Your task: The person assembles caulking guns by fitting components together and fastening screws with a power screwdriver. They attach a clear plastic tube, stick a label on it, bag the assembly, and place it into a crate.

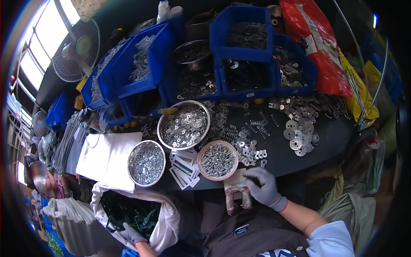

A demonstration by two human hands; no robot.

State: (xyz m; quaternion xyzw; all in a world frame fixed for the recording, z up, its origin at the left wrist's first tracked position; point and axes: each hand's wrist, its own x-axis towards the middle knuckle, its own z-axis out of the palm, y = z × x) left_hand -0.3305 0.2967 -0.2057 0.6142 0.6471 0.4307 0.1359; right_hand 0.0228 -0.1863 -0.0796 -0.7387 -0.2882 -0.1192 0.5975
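My left hand [132, 234], in a grey glove, reaches into a white cloth sack [171, 220] at the lower left. Its fingers are slightly apart and touch the dark green pieces [128, 210] heaped inside. My right hand [266, 187], also gloved, is at the table's front edge beside a small block-like stand with two wrapped legs [238, 191]. Its fingers are curled together at the stand's top right; whatever they hold, if anything, is too small to make out. Just behind the stand sits a pinkish bowl of screws [218, 160].
Steel bowls [184, 124] [146, 163] of small metal parts stand left of the screws. Loose springs [258, 126] and round metal discs [299, 136] lie on the dark table. Blue bins [241, 47] line the back, with a red bag [314, 47] at right. White paper [109, 158] covers the left side.
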